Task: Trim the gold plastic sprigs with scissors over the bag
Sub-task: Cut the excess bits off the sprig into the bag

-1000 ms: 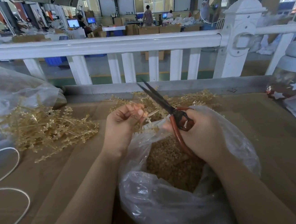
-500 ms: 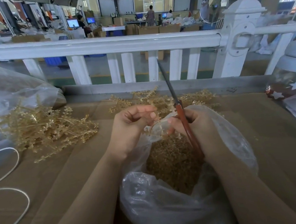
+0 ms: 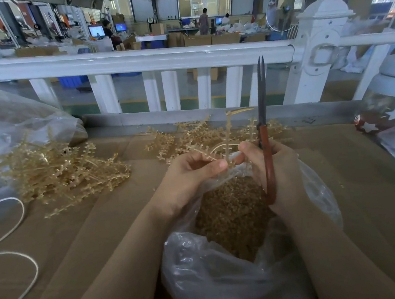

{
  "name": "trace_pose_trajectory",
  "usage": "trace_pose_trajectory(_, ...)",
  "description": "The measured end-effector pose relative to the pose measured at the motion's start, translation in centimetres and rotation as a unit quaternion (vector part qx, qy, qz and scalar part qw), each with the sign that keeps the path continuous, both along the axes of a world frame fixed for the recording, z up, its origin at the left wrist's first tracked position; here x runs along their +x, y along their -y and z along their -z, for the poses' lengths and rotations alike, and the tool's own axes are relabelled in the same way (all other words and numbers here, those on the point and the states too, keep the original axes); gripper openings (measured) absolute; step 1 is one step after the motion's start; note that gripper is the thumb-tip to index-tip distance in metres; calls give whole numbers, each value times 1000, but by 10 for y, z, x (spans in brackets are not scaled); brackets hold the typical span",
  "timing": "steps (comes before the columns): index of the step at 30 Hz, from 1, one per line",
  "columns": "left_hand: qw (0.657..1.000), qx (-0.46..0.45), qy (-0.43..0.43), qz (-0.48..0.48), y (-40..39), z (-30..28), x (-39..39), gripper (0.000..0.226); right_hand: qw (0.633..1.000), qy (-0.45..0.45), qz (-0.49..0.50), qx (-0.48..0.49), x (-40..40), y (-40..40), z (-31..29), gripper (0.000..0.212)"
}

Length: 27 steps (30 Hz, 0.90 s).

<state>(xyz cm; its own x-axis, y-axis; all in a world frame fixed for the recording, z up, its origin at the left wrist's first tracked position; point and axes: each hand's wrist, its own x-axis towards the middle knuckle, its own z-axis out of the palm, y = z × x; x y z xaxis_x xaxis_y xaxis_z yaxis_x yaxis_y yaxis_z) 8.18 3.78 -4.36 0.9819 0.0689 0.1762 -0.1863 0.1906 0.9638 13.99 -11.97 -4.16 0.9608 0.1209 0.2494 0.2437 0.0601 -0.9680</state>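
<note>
Gripping one sprig (image 3: 227,138), both hands; right hand (image 3: 275,166) also holds one scissors (image 3: 264,128); two piles.

The right hand (image 3: 277,165) hides the loops of the scissors (image 3: 265,142), the bag (image 3: 228,279) under both hands runs off the bottom edge, the jar (image 3: 390,111) far right of them is cut off, and the people beyond are too small to tell.
</note>
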Motion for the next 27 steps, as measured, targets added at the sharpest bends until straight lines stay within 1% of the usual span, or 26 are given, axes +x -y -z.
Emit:
trace_pose_trajectory(2, 1000, -11, 7, -7, 0, -1, 0, 11, 1000, 14, -8, 0, -1, -1, 1, 24)
trace_pose_trajectory(4, 1000, -2, 7, -26, -3, -1, 1, 3, 1000, 24, -14, -3, -2, -2, 1, 29)
trace_pose_trajectory(8, 998, 47, 14, -40, -8, 0, 5, 5, 999, 29, -20, 20, -2, -3, 1, 27)
trace_pose_trajectory(11, 999, 23, 21, -36, -10, 1, 7, 5, 999, 40, -5, 9, 0, -3, 3, 23)
trace_pose_trajectory(14, 1000, 7, 15, -16, -12, 2, 8, 4, 1000, 29, 2, 7, 2, -2, 4, 18)
trace_pose_trajectory(18, 1000, -12, 15, -3, -13, 3, 8, 11, 999, 31, 3, 18, 5, -1, 4, 18)
trace_pose_trajectory(20, 999, -43, 15, -28, -15, 2, 9, 14, 999, 41, 0, 29, 4, -1, 4, 27)
trace_pose_trajectory(23, 994, -89, 10, -70, -21, 1, 10, 17, 998, 53, 6, 42, 1, -1, 1, 49)
trace_pose_trajectory(25, 990, -112, 4, -84, -23, 1, 10, 21, 996, 80, 10, 42, 1, -1, 1, 57)
trace_pose_trajectory(27, 987, -131, -5, -94, -24, 1, 10, 24, 993, 120, 15, 17, 0, -1, 2, 62)
